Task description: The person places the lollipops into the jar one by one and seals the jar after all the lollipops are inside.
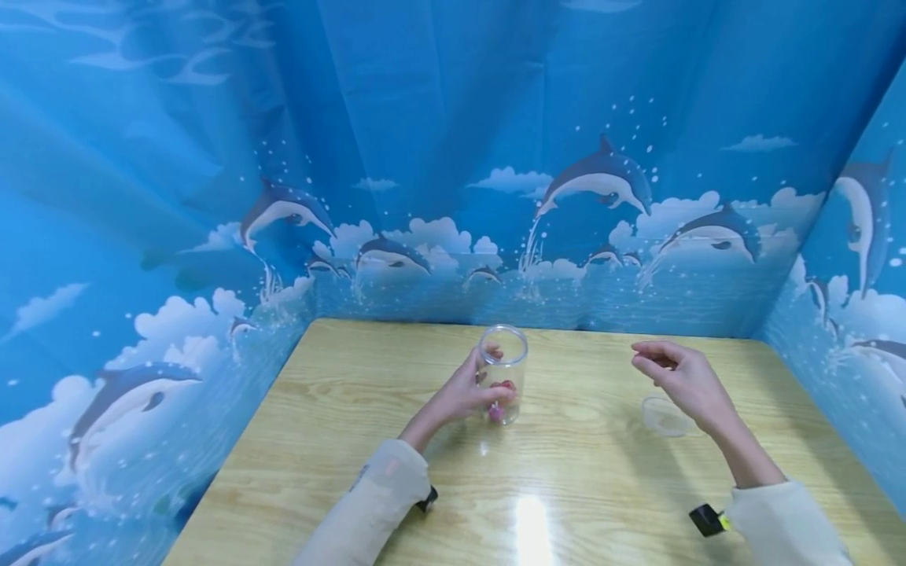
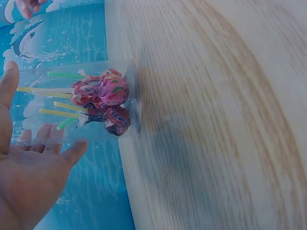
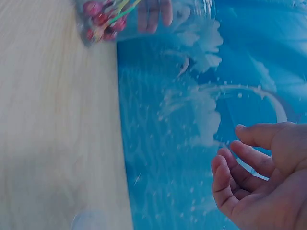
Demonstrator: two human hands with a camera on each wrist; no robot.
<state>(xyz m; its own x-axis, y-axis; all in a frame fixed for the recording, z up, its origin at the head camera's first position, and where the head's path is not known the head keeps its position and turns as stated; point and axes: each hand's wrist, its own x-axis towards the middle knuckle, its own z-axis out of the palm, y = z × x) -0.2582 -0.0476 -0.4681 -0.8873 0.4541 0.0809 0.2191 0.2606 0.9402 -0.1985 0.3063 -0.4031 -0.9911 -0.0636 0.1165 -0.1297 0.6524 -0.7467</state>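
A clear plastic jar [image 1: 515, 368] stands upright, uncovered at the top, near the middle of the table. My left hand [image 1: 467, 391] grips it round its side, thumb and fingers on opposite walls. Several wrapped lollipops [image 2: 113, 90] lie in its bottom, heads down, with yellow, green and white sticks pointing up. My right hand [image 1: 685, 381] hovers to the right, fingers loosely bent, with nothing in them in the right wrist view. Below it on the table lies a clear round lid [image 1: 664, 418], partly covered by the hand.
The wood-grain table [image 1: 587, 472] is bordered at the back and sides by a blue dolphin-print curtain [image 1: 453, 157]. A small black device [image 1: 706, 520] sits at the right wrist, and another black piece [image 1: 428, 498] shows at the left sleeve.
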